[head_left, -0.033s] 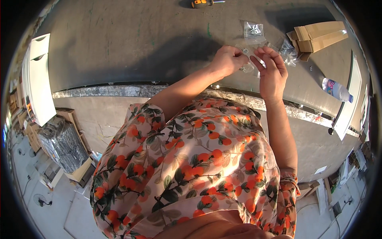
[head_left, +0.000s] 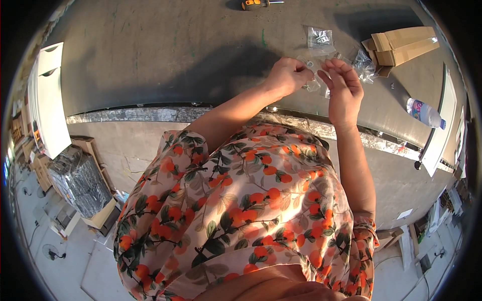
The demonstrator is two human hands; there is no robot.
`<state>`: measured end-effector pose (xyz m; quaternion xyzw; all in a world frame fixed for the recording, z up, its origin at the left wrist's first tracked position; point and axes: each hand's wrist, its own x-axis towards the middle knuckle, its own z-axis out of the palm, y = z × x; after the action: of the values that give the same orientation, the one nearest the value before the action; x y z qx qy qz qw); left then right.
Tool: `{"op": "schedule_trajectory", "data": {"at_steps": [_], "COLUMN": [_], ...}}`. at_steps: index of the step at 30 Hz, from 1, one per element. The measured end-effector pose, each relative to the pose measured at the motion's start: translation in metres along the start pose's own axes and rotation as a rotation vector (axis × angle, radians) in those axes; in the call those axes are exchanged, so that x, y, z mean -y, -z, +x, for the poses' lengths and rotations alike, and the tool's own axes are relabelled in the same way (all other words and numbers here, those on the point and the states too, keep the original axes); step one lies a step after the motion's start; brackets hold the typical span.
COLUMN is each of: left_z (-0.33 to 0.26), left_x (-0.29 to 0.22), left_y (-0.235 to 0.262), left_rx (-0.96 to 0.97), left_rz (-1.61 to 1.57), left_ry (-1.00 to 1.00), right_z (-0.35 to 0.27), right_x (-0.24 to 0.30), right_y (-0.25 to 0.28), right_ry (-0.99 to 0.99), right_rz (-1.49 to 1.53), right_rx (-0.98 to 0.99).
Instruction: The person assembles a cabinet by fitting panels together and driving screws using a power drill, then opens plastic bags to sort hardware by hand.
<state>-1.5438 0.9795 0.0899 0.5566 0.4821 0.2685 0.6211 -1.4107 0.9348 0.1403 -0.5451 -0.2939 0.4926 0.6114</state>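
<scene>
Over the right part of the dark table, my two hands work close together. My left hand [head_left: 288, 76] is closed, thumb and fingertips pinched; what they hold is too small to make out. Beneath its fingertips lies a small clear plastic bag [head_left: 314, 86], with a tiny round metal piece [head_left: 310, 63] just beyond. My right hand [head_left: 345, 90] faces it with curled fingers, the thumb tip a little apart from the index finger, and no held thing shows. Another clear bag [head_left: 320, 39] with small metal hardware lies farther off.
Right of my hands are a crumpled clear bag [head_left: 363, 66], an opened cardboard box [head_left: 401, 46] and a water bottle [head_left: 425, 113] on its side. A screwdriver [head_left: 256, 4] lies at the far edge. White panels [head_left: 50, 103] stand at the left.
My right hand has shifted very slightly right, its thumb tip drawing a little away from my left hand. My left hand stays in place.
</scene>
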Motion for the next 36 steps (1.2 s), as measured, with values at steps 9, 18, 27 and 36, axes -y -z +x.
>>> {"op": "schedule_trajectory", "data": {"at_steps": [9, 18, 27, 36], "left_z": [-0.001, -0.004, -0.007, -0.013], "left_x": [-0.001, -0.008, -0.021, -0.024], "left_y": [0.003, 0.011, 0.018, 0.024], "left_rx": [0.056, 0.021, 0.038, -0.054], "left_rz": [0.103, 0.286, 0.353, 0.396], "left_ry": [-0.019, -0.174, -0.148, -0.232], "right_z": [0.019, 0.021, 0.024, 0.021], "right_x": [-0.002, 0.007, 0.005, 0.012], "right_y": [0.027, 0.024, 0.02, 0.009], "right_ry": [0.062, 0.26, 0.736, 0.767], "right_rz": [-0.858, -0.896, -1.165, -1.052], "right_rx": [0.279, 0.371, 0.433, 0.435]}}
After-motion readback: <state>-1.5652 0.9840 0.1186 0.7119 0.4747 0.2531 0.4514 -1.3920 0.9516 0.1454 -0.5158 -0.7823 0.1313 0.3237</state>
